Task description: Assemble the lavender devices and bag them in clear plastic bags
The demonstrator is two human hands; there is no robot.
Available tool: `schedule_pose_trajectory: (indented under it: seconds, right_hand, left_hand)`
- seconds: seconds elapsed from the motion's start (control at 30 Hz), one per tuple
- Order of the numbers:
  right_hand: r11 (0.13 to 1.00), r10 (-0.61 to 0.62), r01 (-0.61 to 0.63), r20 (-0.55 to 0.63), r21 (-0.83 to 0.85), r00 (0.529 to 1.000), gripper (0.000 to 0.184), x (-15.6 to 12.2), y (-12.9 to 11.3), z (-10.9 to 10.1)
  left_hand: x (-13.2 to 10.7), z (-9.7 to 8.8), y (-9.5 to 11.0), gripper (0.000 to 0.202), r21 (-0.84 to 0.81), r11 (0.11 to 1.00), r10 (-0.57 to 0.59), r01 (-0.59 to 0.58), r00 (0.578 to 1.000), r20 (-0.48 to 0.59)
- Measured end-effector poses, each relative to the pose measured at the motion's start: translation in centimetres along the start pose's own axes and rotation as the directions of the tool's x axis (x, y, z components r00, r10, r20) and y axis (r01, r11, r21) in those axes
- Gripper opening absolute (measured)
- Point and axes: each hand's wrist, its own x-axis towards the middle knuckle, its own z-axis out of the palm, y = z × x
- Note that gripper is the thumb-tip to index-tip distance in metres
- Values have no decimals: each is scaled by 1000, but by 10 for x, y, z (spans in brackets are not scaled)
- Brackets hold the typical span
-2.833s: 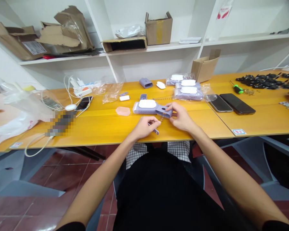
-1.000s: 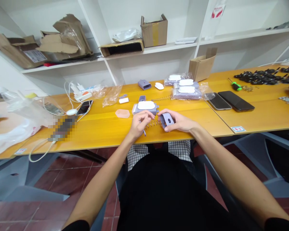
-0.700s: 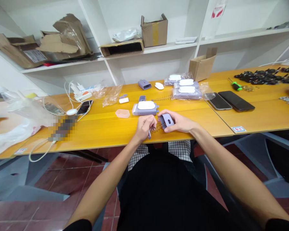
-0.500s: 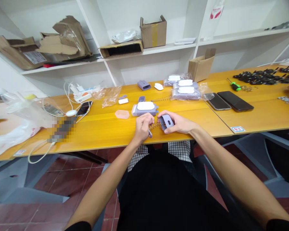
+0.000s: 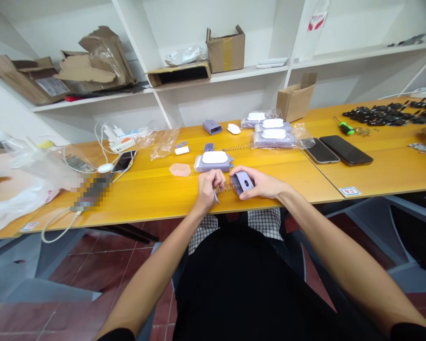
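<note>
since the earliest frame, the lavender sleeve has come toward me, clear of the perforated lavender device, and its mouth has turned to face nine o'clock. taking the gap between my hands as the dial's centre, with twelve straight ahead, my right hand sits at three, clamped on the sleeve, thumb near and fingers far; that grip seems chosen to leave the mouth uncovered. my left hand sits at nine, fingers together on a slim lavender piece jutting toward me. between them stretches a coil spring, its right end at the mouth, apparently kept in line with the opening; i can't tell how firmly my left fingers have its other end. the device lies on the surface at eleven, within easy reach, i judge. a second spring lies at twelve, out of my way.
</note>
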Motion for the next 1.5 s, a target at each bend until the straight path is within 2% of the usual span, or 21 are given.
schedule_pose_trajectory:
  seconds: [0.1, 0.23, 0.33, 0.43, 0.5, 0.63, 0.73, 0.8, 0.87, 0.97, 1.03, 1.17, 1.37, 1.5]
  right_hand:
    - [997, 28, -23, -63, 77, 998, 68, -4, 1, -10]
    - [978, 39, -12, -131, 206, 991, 69, -10, 5, -25]
    - [960, 55, -5, -171, 281, 984, 69, -12, 5, -31]
    - [953, 71, 1, -226, 303, 971, 68, -16, 2, -37]
    - [957, 62, 24, -288, 288, 956, 66, -20, -1, -43]
    - [963, 64, 65, -457, 261, 887, 61, -31, -5, -61]
    - [954, 95, 76, -534, 290, 840, 58, -36, -4, -69]
    - [946, 117, 78, -557, 314, 822, 55, -35, -2, -71]
    - [940, 142, 67, -560, 335, 816, 54, -33, 3, -70]
    - [934, 181, 25, -532, 357, 827, 56, -29, 10, -69]
    - [934, 194, 1, -511, 357, 837, 58, -28, 15, -69]
    - [940, 193, -12, -501, 342, 844, 60, -28, 19, -70]
    - [945, 189, -19, -497, 326, 847, 60, -29, 19, -69]
    - [949, 176, -13, -498, 314, 849, 60, -29, 19, -68]
  left_hand:
    - [5, -8, 1, 52, 26, 997, -73, 73, 997, 4]
    - [12, -14, 2, 37, 128, 960, -252, 250, 968, 2]
    - [13, -12, 0, 30, 181, 941, -295, 286, 955, 26]
    - [15, -12, -2, 23, 252, 937, -268, 240, 960, 82]
    - [19, -18, -1, 20, 329, 933, -185, 147, 979, 90]
    - [32, -46, 11, 16, 454, 888, 62, -71, 997, 35]
    - [44, -71, 19, 20, 529, 838, 148, -136, 989, 20]
    - [53, -82, 20, 33, 640, 754, 117, -148, 989, 91]
    - [63, -88, 17, 53, 736, 654, 10, -173, 975, 221]
    - [82, -88, 8, 85, 790, 566, -200, -235, 891, 408]
    - [94, -87, 2, 95, 801, 543, -291, -254, 837, 463]
    - [101, -82, 0, 96, 806, 542, -337, -237, 818, 467]
    - [74, -68, 16, 94, 755, 622, -328, -210, 805, 495]
    - [59, -70, 18, 92, 792, 577, -332, -200, 828, 451]
